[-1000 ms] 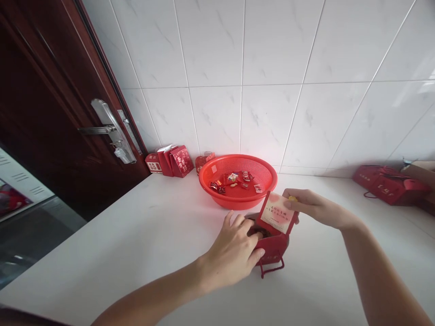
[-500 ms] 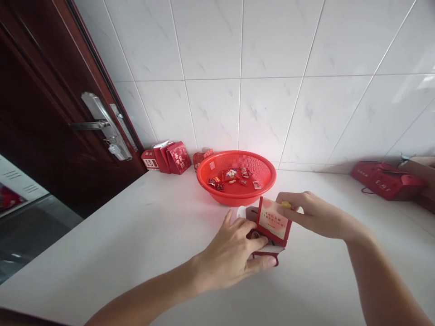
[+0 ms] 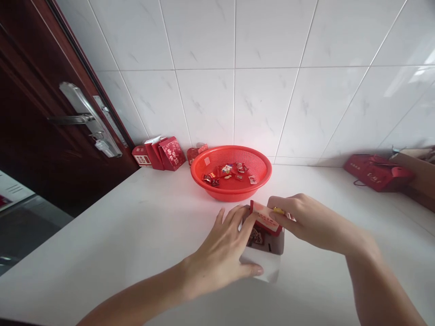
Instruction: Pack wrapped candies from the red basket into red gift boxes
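A small red paper candy box [image 3: 278, 242] stands on the white table with its front flap folded down and wrapped sweets [image 3: 257, 236] inside. My left hand [image 3: 229, 246] holds the box from the left, fingers along its left side and lid, thumb over the pale front flap [image 3: 271, 268]. The printed lid [image 3: 265, 217] tilts over the opening. My right hand [image 3: 299, 222] is closed at the lid's right edge, pinching a small yellow piece [image 3: 279, 211] whose kind I cannot make out. Fingers hide part of the box.
Behind the box sits a red plastic colander [image 3: 234, 194] holding several wrapped sweets. Red gift boxes [image 3: 172, 154] lean by the wall at left. At right lie a dark red box [image 3: 379, 173] and a cardboard box [image 3: 416, 167]. A brown door [image 3: 30, 90] borders the table's left.
The lid has tipped lower over the box, and the front flap now lies outward under my left thumb. My right hand keeps the yellow piece. The view has shifted slightly.
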The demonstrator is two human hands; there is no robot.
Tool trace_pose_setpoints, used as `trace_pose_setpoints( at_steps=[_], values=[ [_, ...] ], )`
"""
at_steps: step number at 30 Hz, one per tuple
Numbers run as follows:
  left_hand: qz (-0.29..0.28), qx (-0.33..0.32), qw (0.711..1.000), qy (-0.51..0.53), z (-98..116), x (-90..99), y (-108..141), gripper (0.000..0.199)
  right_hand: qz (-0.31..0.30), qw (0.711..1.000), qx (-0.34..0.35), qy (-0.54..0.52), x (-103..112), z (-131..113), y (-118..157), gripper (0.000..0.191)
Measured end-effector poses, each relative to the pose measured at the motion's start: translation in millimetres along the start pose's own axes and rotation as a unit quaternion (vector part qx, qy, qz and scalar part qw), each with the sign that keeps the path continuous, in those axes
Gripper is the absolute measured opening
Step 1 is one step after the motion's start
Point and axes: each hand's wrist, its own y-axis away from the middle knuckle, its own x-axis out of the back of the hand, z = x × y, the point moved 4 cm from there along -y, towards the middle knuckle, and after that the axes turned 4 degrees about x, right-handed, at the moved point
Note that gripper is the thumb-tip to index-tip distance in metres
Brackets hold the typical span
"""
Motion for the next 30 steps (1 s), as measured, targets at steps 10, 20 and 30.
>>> trace_pose_setpoints(
  at_steps=[10, 20, 30],
  values=[
    [-0.031, 0.043, 0.998, -0.02, -6.3, -1.8, -2.7, 0.109, 0.022, 0.999, 0.025, 0.037, -8.6, -12.0, -3.5, 0.034],
    [-0.02, 0.043, 0.999, 0.008, -11.7, -6.6, -2.5, 0.132, 0.011, 0.997, 0.053, 0.054, -3.8, -16.8, -2.6, 0.035],
    [-0.005, 0.022, 1.0, -0.004, -8.5, -5.0, -2.1, 0.136, -0.051, 0.994, 0.092, 0.038, -35.7, -35.6, -16.3, 0.024]
  ],
)
